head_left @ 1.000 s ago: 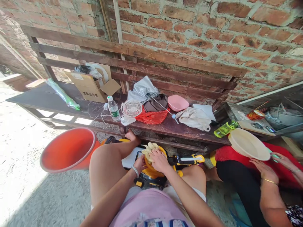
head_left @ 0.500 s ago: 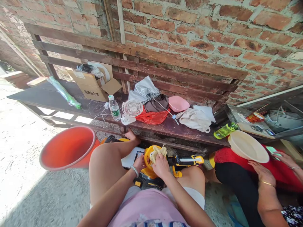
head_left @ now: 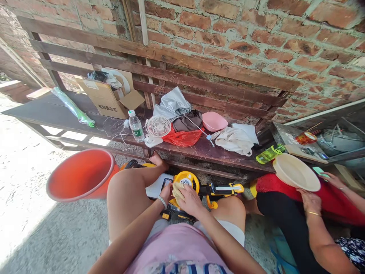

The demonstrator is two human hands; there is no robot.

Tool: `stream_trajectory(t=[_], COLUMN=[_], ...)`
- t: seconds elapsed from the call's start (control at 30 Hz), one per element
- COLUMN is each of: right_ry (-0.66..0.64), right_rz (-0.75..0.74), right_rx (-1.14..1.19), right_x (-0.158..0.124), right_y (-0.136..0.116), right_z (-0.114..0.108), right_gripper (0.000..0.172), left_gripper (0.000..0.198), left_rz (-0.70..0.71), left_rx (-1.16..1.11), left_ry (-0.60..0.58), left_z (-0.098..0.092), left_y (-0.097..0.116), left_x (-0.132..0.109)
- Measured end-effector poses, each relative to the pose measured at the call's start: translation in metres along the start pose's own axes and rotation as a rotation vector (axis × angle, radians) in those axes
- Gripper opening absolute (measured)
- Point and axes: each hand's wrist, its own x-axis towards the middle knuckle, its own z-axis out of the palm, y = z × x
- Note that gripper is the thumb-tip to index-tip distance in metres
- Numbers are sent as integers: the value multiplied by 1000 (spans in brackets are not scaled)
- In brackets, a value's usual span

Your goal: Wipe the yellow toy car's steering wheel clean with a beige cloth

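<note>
Fingers of the right hand are pinching a cloth at the near left rim of the yellow wheel, between the person's knees. The left hand is resting just beside the cloth; I cannot tell whether its fingers are gripping anything. A bottle and a fan are standing on the tabletop.
</note>
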Motion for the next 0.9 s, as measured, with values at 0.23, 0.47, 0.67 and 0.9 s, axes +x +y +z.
stream_trajectory(t=[0.23,0.47,0.67,0.9], right_ry=[-67,-92,-123,-104], right_rz=[73,-104,-156,16], right_rx=[-249,-262,-224,-209], right_x=[47,20,-13,-44], right_y=[5,3,14,50], right_z=[0,30,24,15], right_gripper=[42,47,41,41], left_gripper=[38,37,31,29], left_rz=[-1,16,8,14], left_rx=[94,162,110,203], left_ry=[68,73,80,86], left_z=[8,10,6,5], left_y=[10,6,1,0], left_x=[-15,-13,-9,-3])
